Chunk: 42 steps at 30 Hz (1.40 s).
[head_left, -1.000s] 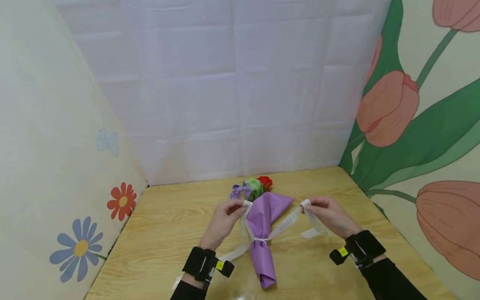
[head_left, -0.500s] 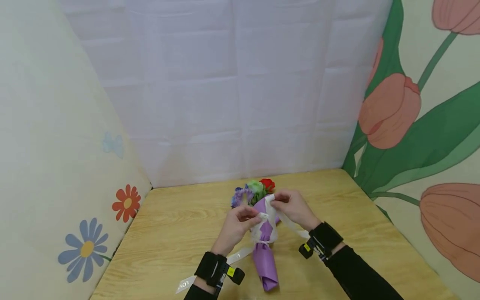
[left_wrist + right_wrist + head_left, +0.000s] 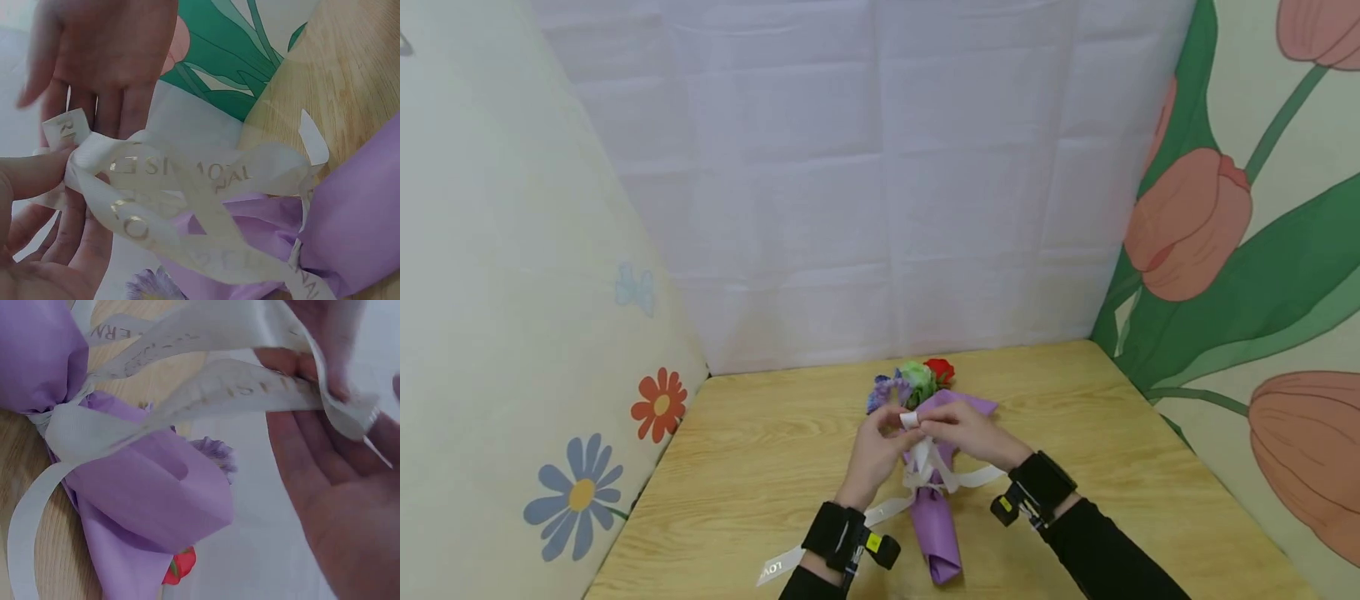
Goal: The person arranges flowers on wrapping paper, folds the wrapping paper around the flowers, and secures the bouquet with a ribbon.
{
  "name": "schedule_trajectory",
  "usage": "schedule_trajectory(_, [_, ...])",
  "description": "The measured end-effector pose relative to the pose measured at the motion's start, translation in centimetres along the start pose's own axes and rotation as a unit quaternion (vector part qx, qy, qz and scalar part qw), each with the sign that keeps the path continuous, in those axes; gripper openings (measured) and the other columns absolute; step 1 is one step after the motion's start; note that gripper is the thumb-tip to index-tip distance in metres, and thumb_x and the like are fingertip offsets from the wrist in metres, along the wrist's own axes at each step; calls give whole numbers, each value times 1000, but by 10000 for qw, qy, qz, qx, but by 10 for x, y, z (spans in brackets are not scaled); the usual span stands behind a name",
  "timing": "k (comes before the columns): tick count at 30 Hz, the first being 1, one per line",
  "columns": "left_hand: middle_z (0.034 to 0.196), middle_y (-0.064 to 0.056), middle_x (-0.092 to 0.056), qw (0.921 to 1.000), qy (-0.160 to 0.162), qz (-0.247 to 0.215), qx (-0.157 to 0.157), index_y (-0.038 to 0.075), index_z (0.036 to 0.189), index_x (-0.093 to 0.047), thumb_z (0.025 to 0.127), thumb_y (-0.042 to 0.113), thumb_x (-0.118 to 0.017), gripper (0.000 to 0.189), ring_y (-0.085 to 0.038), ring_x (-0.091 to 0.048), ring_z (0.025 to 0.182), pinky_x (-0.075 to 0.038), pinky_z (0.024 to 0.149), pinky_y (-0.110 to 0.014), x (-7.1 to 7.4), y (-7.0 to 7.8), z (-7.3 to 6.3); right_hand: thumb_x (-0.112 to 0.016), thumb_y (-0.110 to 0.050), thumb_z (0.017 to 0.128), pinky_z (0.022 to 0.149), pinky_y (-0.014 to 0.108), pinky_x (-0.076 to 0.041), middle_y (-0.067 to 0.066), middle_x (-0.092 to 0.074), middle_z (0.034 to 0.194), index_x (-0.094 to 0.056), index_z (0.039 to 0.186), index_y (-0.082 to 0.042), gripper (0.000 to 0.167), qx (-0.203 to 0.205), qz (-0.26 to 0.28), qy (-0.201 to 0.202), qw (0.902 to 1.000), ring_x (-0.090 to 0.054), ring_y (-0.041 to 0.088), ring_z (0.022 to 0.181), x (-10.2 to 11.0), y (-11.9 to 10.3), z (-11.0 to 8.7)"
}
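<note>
A bouquet (image 3: 936, 533) in purple wrapping lies on the wooden table, bound at its waist with white ribbon. Above the wrapping my left hand (image 3: 872, 450) pinches the looped ribbon (image 3: 150, 231) between thumb and fingers; gold lettering runs along it. From the other side comes my right hand (image 3: 970, 433), its fingertips right at the left hand's pinch. In the left wrist view the right hand's fingers hang fairly straight behind the ribbon, thumb apart from them. Crossing loops stand up between the hands and the tied waist.
Past the wrapping show a red rose (image 3: 940, 369), a green bloom (image 3: 916, 375) and purple flowers (image 3: 887, 390). One lettered ribbon tail (image 3: 781, 567) lies by my left forearm, another (image 3: 981, 477) to the right. A white cloth (image 3: 880, 183) hangs behind the table.
Both hands held ribbon far apart at first. The right hand has come leftward to the left hand, and the ribbon now crosses in loops above the bouquet.
</note>
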<state>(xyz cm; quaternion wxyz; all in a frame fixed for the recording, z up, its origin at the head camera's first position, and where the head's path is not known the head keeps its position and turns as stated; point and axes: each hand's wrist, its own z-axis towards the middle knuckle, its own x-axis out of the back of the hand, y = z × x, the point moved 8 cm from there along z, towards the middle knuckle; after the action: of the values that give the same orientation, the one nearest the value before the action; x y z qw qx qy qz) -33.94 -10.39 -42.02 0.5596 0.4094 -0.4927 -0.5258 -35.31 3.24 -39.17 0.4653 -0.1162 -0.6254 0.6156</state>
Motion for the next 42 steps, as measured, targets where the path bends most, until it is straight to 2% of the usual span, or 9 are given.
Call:
schedule_trajectory(2, [104, -12, -65, 10000, 62, -43, 48, -1, 105, -65, 91, 16, -78, 26, -15, -66, 82, -53, 66, -28, 1, -2, 1, -57, -11, 105, 67, 22, -49, 16, -70, 112, -65, 127, 5, 29, 40, 172, -111, 9998, -62, 14, 82, 0, 1, -3])
schedule_trajectory(5, [98, -8, -64, 9996, -30, -252, 111, -2, 99, -61, 95, 18, -74, 24, -12, -64, 78, -51, 63, -25, -2, -6, 0, -59, -9, 103, 68, 27, -56, 15, -72, 110, -67, 125, 4, 27, -30, 174, 304, 9994, -69, 21, 85, 5, 6, -4])
schedule_trajectory(10, [91, -2, -52, 9936, -810, -747, 251, 0, 105, -50, 106, 25, -57, 26, -13, -52, 81, -44, 71, -27, -18, -15, -5, -60, -11, 103, 59, 38, -59, 11, -71, 90, -70, 112, 3, 20, -464, 349, 1393, 9885, -67, 21, 68, 17, 15, -9])
schedule_trajectory(13, [88, -1, -44, 9888, -1242, -789, 263, 2, 107, -44, 109, 29, -49, 27, -15, -44, 81, -36, 73, -29, -25, -20, -9, -62, -12, 101, 54, 33, -55, 9, -71, 87, -68, 113, 1, 19, -636, 320, 1818, 9808, -63, 18, 64, 21, 17, -9])
schedule_trajectory(16, [89, 0, -43, 9868, -1460, -661, 218, 2, 108, -42, 109, 26, -49, 25, -14, -45, 82, -35, 73, -28, -29, -22, -11, -65, -11, 99, 51, 25, -48, 8, -69, 80, -66, 114, -1, 18, -679, 281, 2231, 9720, -59, 15, 60, 25, 19, -9])
schedule_trajectory(24, [81, 2, -45, 9907, -1272, -467, 102, -2, 105, -41, 105, 14, -57, 23, -10, -48, 78, -38, 72, -27, -23, -24, -11, -66, -2, 96, 52, 24, -48, 7, -68, 81, -65, 103, 1, 8, -621, 349, 2699, 9602, -57, 12, 60, 31, 31, -10])
schedule_trajectory(32, [98, -3, -61, 9946, -1017, -203, 16, -1, 108, -45, 106, 12, -53, 15, -11, -58, 92, -46, 87, -32, -12, -37, -16, -63, -2, 97, 45, 23, -43, 7, -60, 69, -64, 109, 5, 14, -851, 946, 2764, 9526, -53, 13, 49, 38, 46, -14])
schedule_trajectory(37, [106, -12, -65, 9965, -789, -269, -99, -6, 112, -45, 105, 6, -52, 15, -9, -57, 92, -46, 85, -29, -4, -42, -18, -61, 3, 97, 51, 23, -50, 9, -63, 77, -62, 112, 10, 17, -915, 1405, 2819, 9447, -60, 15, 59, 41, 51, -17])
schedule_trajectory(42, [108, -17, -67, 9975, -607, -358, -35, -7, 114, -47, 105, 6, -53, 17, -9, -58, 91, -47, 83, -27, 1, -45, -19, -59, 4, 96, 53, 24, -52, 10, -65, 81, -56, 119, 14, 25, -867, 1531, 2715, 9462, -61, 15, 62, 40, 49, -17])
